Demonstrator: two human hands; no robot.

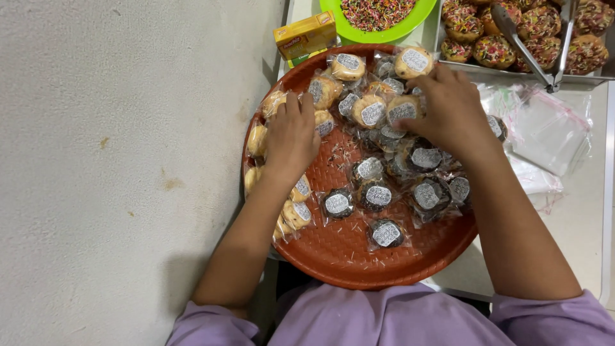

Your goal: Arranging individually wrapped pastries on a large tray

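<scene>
A round red-brown woven tray (339, 256) holds several small clear bags, each with a round white label. The bags hold pale buns (369, 110) at the back and left, and dark chocolate buns (378, 195) in the middle. My left hand (291, 134) lies palm down on the pale wrapped buns at the tray's left side. My right hand (448, 109) reaches over the back of the tray, fingers curled onto a wrapped pale bun (402, 110). Whether it grips that bun is unclear.
A metal tray (506, 72) of sprinkle-topped doughnuts with steel tongs (525, 54) sits at the back right. A green bowl (346, 25) of coloured sprinkles and a yellow box (305, 37) stand behind the red tray. Empty clear bags (544, 128) lie to the right. Grey floor lies left.
</scene>
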